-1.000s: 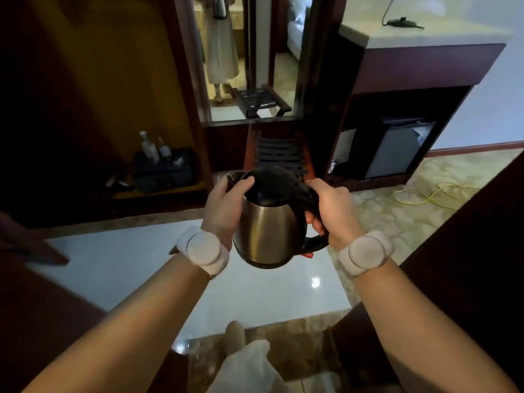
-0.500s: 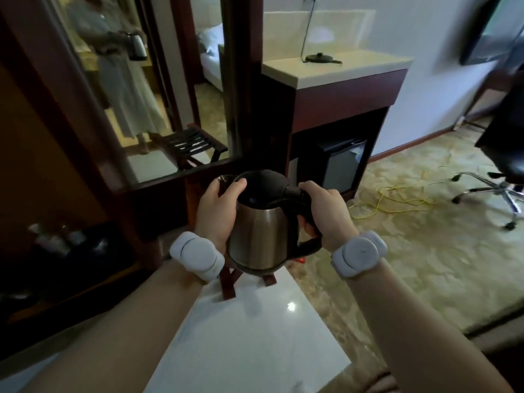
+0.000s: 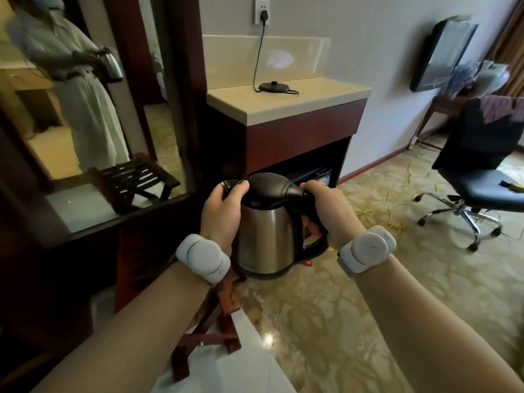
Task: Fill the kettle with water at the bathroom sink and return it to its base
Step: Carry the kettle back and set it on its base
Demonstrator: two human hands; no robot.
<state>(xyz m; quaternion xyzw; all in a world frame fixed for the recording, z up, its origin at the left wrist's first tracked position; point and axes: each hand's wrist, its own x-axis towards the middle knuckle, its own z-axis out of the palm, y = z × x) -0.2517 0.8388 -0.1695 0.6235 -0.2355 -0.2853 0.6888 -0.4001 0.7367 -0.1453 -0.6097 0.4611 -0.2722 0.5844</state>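
Observation:
A steel kettle [image 3: 269,236] with a black lid and handle hangs upright in mid-air at chest height, lid closed. My left hand [image 3: 221,214] cups its left side, thumb on the lid near the spout. My right hand [image 3: 326,214] is wrapped around the black handle. The round black kettle base [image 3: 273,87] lies on the beige counter top [image 3: 300,104] ahead and above the kettle, its cord running up to a wall socket [image 3: 262,15].
A dark cabinet with a mini fridge [image 3: 320,177] stands under the counter. A mirror [image 3: 85,109] on the left reflects a person. A wooden luggage rack [image 3: 209,336] stands below my left arm. An office chair [image 3: 476,171] and yellow cable [image 3: 397,199] are right.
The view has swung right and closer to the counter, so the base now sits straight ahead. Both hands keep the same hold on the kettle.

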